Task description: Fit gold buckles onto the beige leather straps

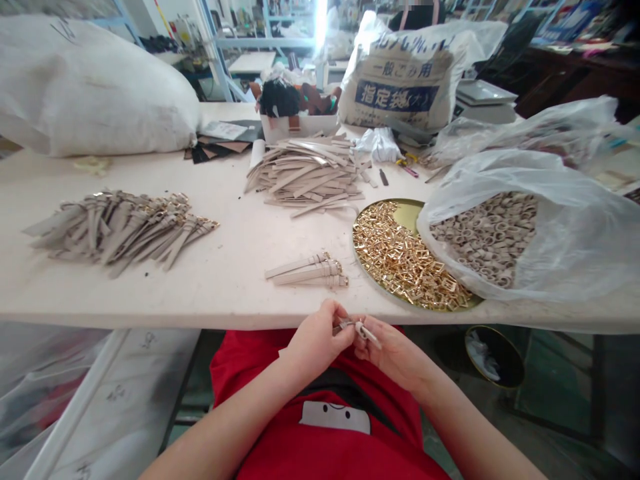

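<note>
Just in front of the table's near edge, my left hand (315,337) pinches a small beige strap (345,325). Touching it from the right, my right hand (393,350) has its fingers closed on the strap's whitish end (369,335). Part of the strap is hidden by my fingers. Beyond my hands lie a few finished-looking straps with gold buckles (315,272). A round tray (411,215) to the right holds many gold buckles (405,257). Beside it, an open plastic bag (565,233) contains beige loops (490,233).
Buckled straps (125,230) form a pile at the left of the table (220,293). Loose strips (305,170) are heaped at the centre back. Behind stand a white sack (95,87), a printed sack (400,80) and a box (300,127). Below right is a bin (517,363).
</note>
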Demonstrator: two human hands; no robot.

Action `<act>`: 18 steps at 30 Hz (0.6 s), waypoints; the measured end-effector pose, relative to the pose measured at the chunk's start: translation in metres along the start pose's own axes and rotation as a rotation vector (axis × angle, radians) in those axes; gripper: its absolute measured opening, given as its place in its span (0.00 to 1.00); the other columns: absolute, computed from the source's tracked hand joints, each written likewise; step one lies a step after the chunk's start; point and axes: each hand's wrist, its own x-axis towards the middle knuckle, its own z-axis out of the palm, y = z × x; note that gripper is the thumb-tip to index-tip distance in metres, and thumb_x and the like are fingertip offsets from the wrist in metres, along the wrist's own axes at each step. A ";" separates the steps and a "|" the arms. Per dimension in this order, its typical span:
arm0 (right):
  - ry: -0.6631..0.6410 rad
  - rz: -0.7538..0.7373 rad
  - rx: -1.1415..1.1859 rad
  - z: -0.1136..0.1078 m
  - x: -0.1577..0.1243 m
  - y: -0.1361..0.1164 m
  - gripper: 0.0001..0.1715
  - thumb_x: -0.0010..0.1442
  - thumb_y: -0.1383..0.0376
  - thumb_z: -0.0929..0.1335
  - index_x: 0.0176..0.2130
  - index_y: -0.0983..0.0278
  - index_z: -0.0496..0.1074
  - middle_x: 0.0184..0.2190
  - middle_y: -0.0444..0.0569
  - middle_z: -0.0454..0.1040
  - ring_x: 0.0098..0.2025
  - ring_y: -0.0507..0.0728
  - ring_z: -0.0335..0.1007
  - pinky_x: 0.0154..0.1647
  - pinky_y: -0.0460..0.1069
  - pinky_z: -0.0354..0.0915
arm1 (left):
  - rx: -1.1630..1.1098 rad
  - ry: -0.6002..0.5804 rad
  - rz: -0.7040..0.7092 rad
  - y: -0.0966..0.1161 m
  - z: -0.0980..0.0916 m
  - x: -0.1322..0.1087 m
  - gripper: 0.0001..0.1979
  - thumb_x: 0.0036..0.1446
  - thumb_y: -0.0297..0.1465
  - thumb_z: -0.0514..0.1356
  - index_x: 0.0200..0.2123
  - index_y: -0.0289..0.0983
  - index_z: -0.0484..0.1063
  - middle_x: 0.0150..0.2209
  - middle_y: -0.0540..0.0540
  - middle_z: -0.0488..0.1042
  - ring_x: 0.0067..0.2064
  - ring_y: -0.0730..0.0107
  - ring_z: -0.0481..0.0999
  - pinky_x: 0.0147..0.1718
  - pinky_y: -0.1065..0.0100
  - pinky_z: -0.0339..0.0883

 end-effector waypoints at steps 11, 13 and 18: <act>0.127 -0.185 -0.206 -0.010 0.017 -0.009 0.15 0.51 0.54 0.67 0.30 0.63 0.64 0.24 0.41 0.64 0.26 0.50 0.59 0.31 0.46 0.58 | -0.041 -0.088 -0.088 0.002 -0.007 0.009 0.10 0.50 0.37 0.57 0.32 0.36 0.67 0.26 0.52 0.71 0.26 0.75 0.67 0.24 0.74 0.56; 0.290 -0.305 -0.433 -0.011 0.020 -0.010 0.16 0.53 0.54 0.66 0.27 0.62 0.61 0.21 0.40 0.62 0.25 0.50 0.58 0.29 0.47 0.57 | -0.087 -0.093 -0.122 0.002 -0.008 0.009 0.10 0.49 0.36 0.57 0.32 0.35 0.67 0.25 0.52 0.70 0.25 0.75 0.66 0.23 0.74 0.56; 0.434 -0.395 -0.718 -0.013 0.024 -0.011 0.13 0.53 0.56 0.66 0.34 0.61 0.60 0.23 0.40 0.63 0.25 0.51 0.60 0.28 0.47 0.58 | -0.272 -0.101 -0.196 -0.003 -0.005 0.017 0.11 0.50 0.36 0.57 0.34 0.35 0.65 0.24 0.52 0.70 0.25 0.75 0.68 0.25 0.73 0.61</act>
